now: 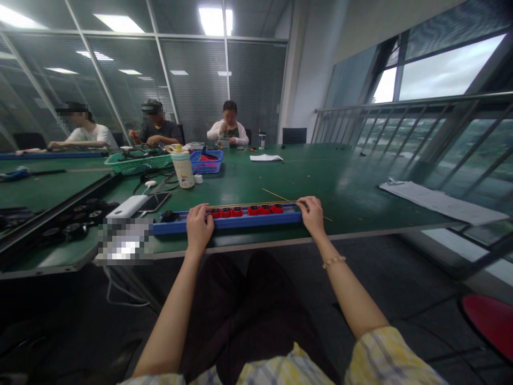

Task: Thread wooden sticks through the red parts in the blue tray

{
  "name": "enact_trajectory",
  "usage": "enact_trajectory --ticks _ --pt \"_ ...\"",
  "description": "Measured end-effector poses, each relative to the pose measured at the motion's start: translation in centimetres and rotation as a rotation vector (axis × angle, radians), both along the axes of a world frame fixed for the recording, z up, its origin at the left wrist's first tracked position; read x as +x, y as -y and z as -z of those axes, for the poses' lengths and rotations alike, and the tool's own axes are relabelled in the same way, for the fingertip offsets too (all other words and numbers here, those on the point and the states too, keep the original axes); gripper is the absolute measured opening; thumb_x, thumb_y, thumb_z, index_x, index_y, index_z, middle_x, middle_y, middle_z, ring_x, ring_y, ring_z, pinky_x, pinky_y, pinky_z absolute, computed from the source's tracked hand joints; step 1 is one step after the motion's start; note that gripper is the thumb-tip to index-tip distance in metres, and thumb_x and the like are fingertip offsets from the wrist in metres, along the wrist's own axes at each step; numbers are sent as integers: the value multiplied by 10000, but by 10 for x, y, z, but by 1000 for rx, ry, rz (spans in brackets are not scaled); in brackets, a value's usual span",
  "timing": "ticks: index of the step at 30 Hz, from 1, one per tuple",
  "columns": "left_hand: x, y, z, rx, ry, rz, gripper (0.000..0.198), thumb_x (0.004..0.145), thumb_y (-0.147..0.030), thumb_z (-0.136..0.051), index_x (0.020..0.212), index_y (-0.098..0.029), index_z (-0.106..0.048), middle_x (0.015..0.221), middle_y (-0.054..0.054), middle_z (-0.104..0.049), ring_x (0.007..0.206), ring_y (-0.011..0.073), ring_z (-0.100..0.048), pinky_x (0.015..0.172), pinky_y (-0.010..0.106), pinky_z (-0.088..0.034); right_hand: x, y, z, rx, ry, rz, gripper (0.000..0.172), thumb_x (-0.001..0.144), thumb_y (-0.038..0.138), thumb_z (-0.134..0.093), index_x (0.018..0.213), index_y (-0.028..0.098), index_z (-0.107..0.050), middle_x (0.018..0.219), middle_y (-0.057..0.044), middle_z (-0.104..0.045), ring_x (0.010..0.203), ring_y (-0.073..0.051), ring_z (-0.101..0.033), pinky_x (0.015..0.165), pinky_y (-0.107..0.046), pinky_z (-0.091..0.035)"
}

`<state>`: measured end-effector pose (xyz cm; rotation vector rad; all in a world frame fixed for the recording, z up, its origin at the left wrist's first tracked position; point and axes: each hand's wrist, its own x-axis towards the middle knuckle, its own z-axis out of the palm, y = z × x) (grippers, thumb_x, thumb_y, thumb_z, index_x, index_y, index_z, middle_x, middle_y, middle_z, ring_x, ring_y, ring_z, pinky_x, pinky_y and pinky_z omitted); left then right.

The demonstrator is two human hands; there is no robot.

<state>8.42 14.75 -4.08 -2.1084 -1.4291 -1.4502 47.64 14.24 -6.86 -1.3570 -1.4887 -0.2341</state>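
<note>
A long, narrow blue tray [256, 220] lies along the near table edge in front of me. Several red blocks with dark tops [265, 210] sit in it in two groups, and a round black part [168, 215] rests at its left end. Along the tray's far side runs a thin yellowish stick [248, 205]. My left hand [199, 229] is closed around one end of this stick, over the left part of the tray. At the tray's right end, my right hand [312, 215] pinches the other end. A second thin stick [276, 194] lies slantwise behind the tray, passing behind my right hand.
Left of the tray are a white power bank [128, 207], a phone [155, 201] and black round parts [76, 230]. Farther back stand a cup [183, 170], a green basket [138, 163] and a blue basket [206, 163]. Papers [436, 200] lie right. Three people sit across.
</note>
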Motion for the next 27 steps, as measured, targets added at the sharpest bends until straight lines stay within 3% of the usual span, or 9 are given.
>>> enact_trajectory --ticks 10,22,27 --pt "1 0 1 -11 -5 -27 340 852 -151 -431 1147 -170 -599 1108 118 -641 1087 279 -543 993 435 -437 5 0 -1 50 -72 38 199 932 314 -416 890 217 -584 929 -88 -642 930 -235 -557 876 -360 -423" --pt "0 -2 2 -16 -42 -32 312 857 -162 -433 1096 -192 -631 1093 100 -642 1077 277 -550 989 435 -442 19 -7 10 106 -393 184 315 924 462 -419 881 196 -581 823 -71 -648 778 -205 -589 771 -319 -450" --pt "0 -3 3 -18 -43 -32 315 854 -162 -436 1100 -195 -631 1097 98 -641 1085 277 -549 989 433 -443 21 -6 11 148 -433 254 311 921 434 -409 844 194 -591 777 -66 -648 745 -205 -599 747 -312 -449"
